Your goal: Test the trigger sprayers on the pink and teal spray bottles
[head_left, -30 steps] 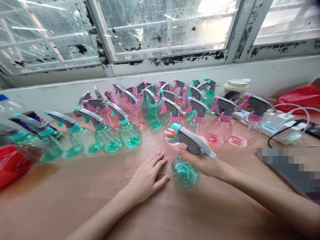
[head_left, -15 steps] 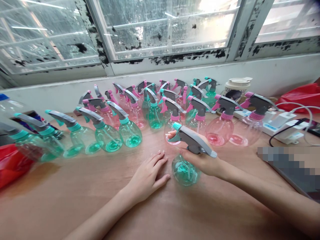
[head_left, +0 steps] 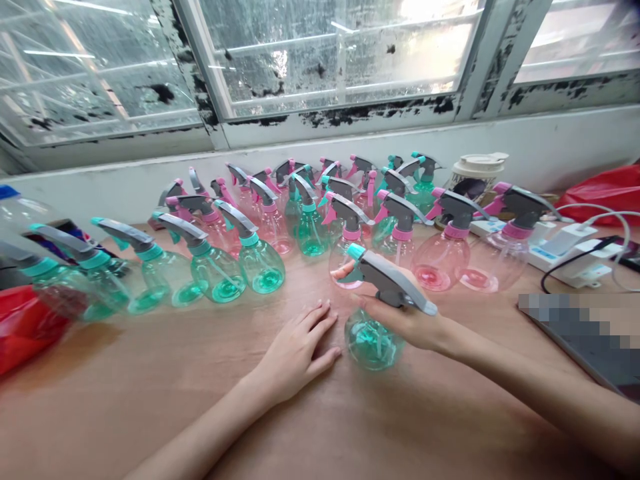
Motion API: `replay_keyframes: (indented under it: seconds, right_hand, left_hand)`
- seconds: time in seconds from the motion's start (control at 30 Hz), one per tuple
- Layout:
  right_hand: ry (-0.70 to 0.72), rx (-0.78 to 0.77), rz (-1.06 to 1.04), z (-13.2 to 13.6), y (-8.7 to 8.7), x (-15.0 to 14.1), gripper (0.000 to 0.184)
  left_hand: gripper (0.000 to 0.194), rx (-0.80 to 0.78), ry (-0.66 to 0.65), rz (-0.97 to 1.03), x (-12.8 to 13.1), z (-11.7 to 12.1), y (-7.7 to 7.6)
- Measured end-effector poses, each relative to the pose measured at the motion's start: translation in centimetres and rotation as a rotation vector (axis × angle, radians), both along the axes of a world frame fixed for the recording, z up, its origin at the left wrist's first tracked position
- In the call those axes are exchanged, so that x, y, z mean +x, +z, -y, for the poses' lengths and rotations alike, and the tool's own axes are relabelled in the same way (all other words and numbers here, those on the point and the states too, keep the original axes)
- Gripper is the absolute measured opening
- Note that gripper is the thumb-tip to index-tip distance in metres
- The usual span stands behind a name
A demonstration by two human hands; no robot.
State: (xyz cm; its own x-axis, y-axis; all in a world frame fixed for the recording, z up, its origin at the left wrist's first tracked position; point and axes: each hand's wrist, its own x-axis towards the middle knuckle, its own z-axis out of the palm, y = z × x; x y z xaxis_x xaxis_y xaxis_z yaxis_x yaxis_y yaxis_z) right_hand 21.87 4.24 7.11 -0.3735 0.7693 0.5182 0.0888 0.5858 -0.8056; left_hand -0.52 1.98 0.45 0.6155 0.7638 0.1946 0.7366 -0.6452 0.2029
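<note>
My right hand (head_left: 407,320) is wrapped round the neck of a green spray bottle (head_left: 374,343). The bottle has a clear green body and a grey trigger head with a teal nozzle facing away to the left. Flat on the wooden table (head_left: 240,427) lies my left hand (head_left: 303,350), fingers stretched out, just left of that bottle and holding nothing. Left of centre stands a row of green spray bottles (head_left: 263,267). Pink spray bottles (head_left: 443,257) line up on the right, behind my right hand.
More pink and green bottles crowd together by the wall. At the right are a lidded cup (head_left: 477,177), a power strip (head_left: 575,263) with cables, a red plastic bag (head_left: 603,193) and a dark pixelated device (head_left: 585,347). Another red bag (head_left: 30,327) lies at the left edge.
The view shifts very slightly. Both hands keep their places, and the right stays round the green spray bottle; its raised fingers near the nozzle look slightly closer together.
</note>
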Motion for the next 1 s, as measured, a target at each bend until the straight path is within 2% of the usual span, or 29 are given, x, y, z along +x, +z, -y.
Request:
replay_keyframes:
  seconds: [0.1, 0.2, 0.37, 0.53, 0.77, 1.0]
  right_hand:
    - [0.001, -0.043, 0.028, -0.1, 0.4, 0.0, 0.013]
    - [0.022, -0.009, 0.01, -0.1, 0.5, 0.0, 0.006]
    - [-0.003, 0.034, 0.013, 0.1, 0.6, 0.2, 0.017]
    - [0.005, 0.005, 0.004, -0.4, 0.2, 0.2, 0.005]
    - [0.042, 0.041, -0.062, -0.7, -0.7, 0.1, 0.034]
    - [0.043, 0.044, -0.064, -0.7, -0.9, 0.2, 0.04]
  left_hand:
    - [0.05, 0.012, -0.001, 0.009, 0.0, 0.0, 0.0]
    - [0.051, 0.006, -0.004, -0.004, 0.0, 0.0, 0.1]
    - [0.053, -0.006, -0.001, -0.021, 0.1, 0.0, 0.2]
    - [0.052, -0.011, -0.003, 0.003, 0.0, -0.1, 0.1]
    - [0.053, -0.021, -0.005, 0.014, 0.0, 0.0, 0.2]
    - [0.054, -0.031, 0.011, -0.008, 0.1, 0.0, 0.2]
